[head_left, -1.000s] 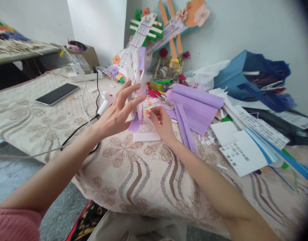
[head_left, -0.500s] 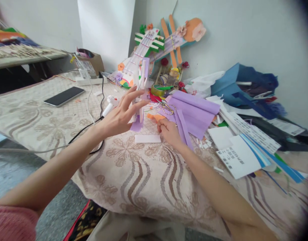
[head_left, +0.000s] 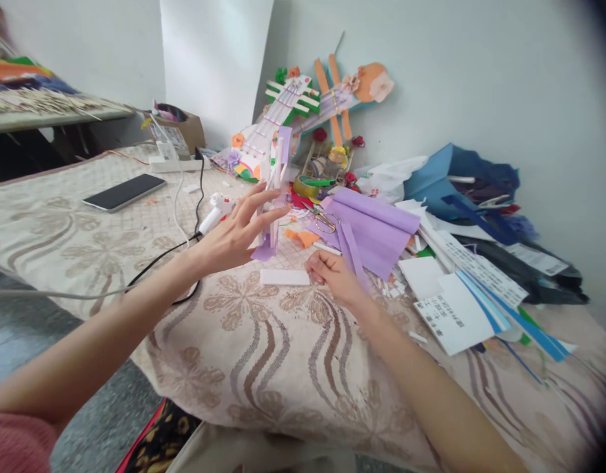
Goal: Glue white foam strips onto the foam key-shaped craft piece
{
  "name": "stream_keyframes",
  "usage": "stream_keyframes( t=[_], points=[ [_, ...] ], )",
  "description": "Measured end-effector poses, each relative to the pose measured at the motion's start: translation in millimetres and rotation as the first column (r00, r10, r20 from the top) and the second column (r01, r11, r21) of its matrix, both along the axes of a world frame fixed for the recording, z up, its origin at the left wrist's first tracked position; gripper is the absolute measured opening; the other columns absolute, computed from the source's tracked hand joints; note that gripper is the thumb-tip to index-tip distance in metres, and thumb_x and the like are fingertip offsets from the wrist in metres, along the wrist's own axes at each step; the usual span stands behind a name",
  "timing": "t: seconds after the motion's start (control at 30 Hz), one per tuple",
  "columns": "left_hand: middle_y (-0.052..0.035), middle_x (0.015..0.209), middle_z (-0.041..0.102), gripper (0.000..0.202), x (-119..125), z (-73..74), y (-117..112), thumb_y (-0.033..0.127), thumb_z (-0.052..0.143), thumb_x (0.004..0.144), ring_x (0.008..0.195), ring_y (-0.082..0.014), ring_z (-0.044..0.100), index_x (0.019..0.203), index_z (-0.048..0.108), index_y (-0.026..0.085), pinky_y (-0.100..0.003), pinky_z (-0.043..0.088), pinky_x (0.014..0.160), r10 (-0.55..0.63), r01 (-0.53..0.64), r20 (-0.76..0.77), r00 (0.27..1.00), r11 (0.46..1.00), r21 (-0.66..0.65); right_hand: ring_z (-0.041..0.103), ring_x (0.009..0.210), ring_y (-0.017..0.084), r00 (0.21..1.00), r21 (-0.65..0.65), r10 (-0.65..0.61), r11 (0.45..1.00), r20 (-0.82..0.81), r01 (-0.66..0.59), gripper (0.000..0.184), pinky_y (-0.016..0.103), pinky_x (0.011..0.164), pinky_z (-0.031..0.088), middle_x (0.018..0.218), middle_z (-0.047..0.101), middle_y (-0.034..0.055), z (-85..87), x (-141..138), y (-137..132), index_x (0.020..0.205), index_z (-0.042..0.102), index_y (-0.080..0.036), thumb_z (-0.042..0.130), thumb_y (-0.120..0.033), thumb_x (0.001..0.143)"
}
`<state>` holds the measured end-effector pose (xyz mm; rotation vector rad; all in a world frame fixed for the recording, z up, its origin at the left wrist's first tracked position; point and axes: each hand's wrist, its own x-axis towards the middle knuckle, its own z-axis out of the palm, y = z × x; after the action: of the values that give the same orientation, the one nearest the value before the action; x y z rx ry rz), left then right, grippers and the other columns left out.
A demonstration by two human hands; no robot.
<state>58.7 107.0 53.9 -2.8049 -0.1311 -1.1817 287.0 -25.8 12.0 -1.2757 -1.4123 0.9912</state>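
Observation:
Near the middle of the table, my left hand (head_left: 238, 226) is at an upright white and purple paper craft (head_left: 278, 174), its long fingers laid across the piece and its thumb side hidden. The craft stands slightly tilted on a purple base. My right hand (head_left: 330, 272) is closed, fingers curled and thumb pressed to them, at the right end of a flat white strip (head_left: 284, 277). Whatever its fingertips hold, if anything, is hidden. Just behind this hand lie a scrap of orange crepe paper (head_left: 303, 238) and a thin white piece (head_left: 327, 248).
Gold-handled scissors (head_left: 325, 220) rest on purple paper (head_left: 369, 230). A white glue gun (head_left: 217, 213) with its black cord lies left of the craft. Further left is a phone (head_left: 124, 192). Decorated paper instruments (head_left: 283, 98) lean at the wall; cardboard sheets (head_left: 463, 315) lie right.
My right hand has drawn back from the orange crepe paper towards me, to the white strip's end. My left hand stays at the craft. The view has shifted slightly.

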Motion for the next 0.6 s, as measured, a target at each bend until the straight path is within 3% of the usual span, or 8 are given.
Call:
stream_keyframes(
  t=[0.07, 0.17, 0.3, 0.37, 0.47, 0.6],
  points=[
    [-0.0189, 0.155, 0.032, 0.074, -0.1, -0.7, -0.7, 0.027, 0.066, 0.091, 0.152, -0.0414, 0.022, 0.153, 0.026, 0.029, -0.068, 0.033, 0.116, 0.002, -0.002, -0.002, 1.0, 1.0, 0.0, 0.037, 0.048, 0.011, 0.999, -0.013, 0.027, 1.0, -0.04, -0.027, 0.041, 0.026, 0.052, 0.032, 0.051, 0.043, -0.0069, -0.1, -1.2, -0.7, 0.075, 0.058, -0.021, 0.054, -0.059, 0.091],
    [-0.0196, 0.155, 0.031, 0.075, 0.1, -1.5, -1.8, 0.024, 0.066, 0.091, 0.153, -0.0415, 0.02, 0.153, 0.024, 0.029, -0.068, 0.033, 0.115, 0.004, -0.004, -0.003, 1.0, 1.0, 0.007, 0.049, 0.059, 0.013, 0.994, 0.044, -0.006, 0.999, -0.11, 0.011, 0.028, 0.027, 0.057, 0.04, 0.065, 0.056, -0.0022, -2.0, -5.1, -0.5, 0.078, 0.058, -0.022, 0.062, -0.049, 0.085],
    [-0.0196, 0.155, 0.03, 0.075, 0.4, -1.8, -2.9, 0.02, 0.064, 0.091, 0.153, -0.0413, 0.019, 0.154, 0.023, 0.029, -0.068, 0.033, 0.115, 0.006, -0.006, 0.002, 1.0, 1.0, 0.004, 0.051, 0.06, 0.013, 0.983, 0.099, -0.041, 0.993, -0.178, 0.06, 0.023, 0.028, 0.059, 0.045, 0.065, 0.054, -0.002, -0.5, -8.5, 0.0, 0.067, 0.054, -0.022, 0.061, -0.038, 0.083],
    [-0.0199, 0.155, 0.03, 0.076, 0.4, -2.0, -3.1, 0.02, 0.064, 0.091, 0.153, -0.0413, 0.018, 0.154, 0.023, 0.028, -0.067, 0.033, 0.116, 0.011, -0.011, -0.001, 1.0, 1.0, 0.005, 0.048, 0.053, 0.012, 0.985, 0.052, -0.024, 0.998, -0.171, 0.033, 0.023, 0.027, 0.053, 0.042, 0.061, 0.052, -0.0035, 1.1, -8.8, -1.3, 0.073, 0.058, -0.022, 0.063, -0.042, 0.084],
    [-0.0207, 0.155, 0.03, 0.076, 0.4, -2.4, -2.8, 0.019, 0.064, 0.091, 0.153, -0.0414, 0.018, 0.154, 0.024, 0.027, -0.067, 0.033, 0.116, 0.014, -0.014, -0.002, 1.0, 1.0, 0.012, 0.035, 0.041, 0.009, 0.982, -0.02, -0.104, 0.995, -0.156, 0.102, 0.032, 0.024, 0.042, 0.032, 0.05, 0.043, -0.0078, 2.3, -8.9, -3.1, 0.077, 0.061, -0.023, 0.064, -0.054, 0.086],
    [-0.0216, 0.154, 0.031, 0.076, 0.0, -2.5, -3.0, 0.02, 0.066, 0.09, 0.153, -0.0419, 0.019, 0.154, 0.025, 0.026, -0.067, 0.034, 0.115, 0.019, -0.019, -0.002, 1.0, 1.0, 0.008, 0.052, 0.052, 0.011, 0.986, -0.004, -0.066, 0.998, -0.154, 0.066, 0.039, 0.025, 0.048, 0.043, 0.069, 0.062, -0.0024, 2.4, -8.7, -2.2, 0.088, 0.065, -0.023, 0.074, -0.059, 0.076]
  ],
)
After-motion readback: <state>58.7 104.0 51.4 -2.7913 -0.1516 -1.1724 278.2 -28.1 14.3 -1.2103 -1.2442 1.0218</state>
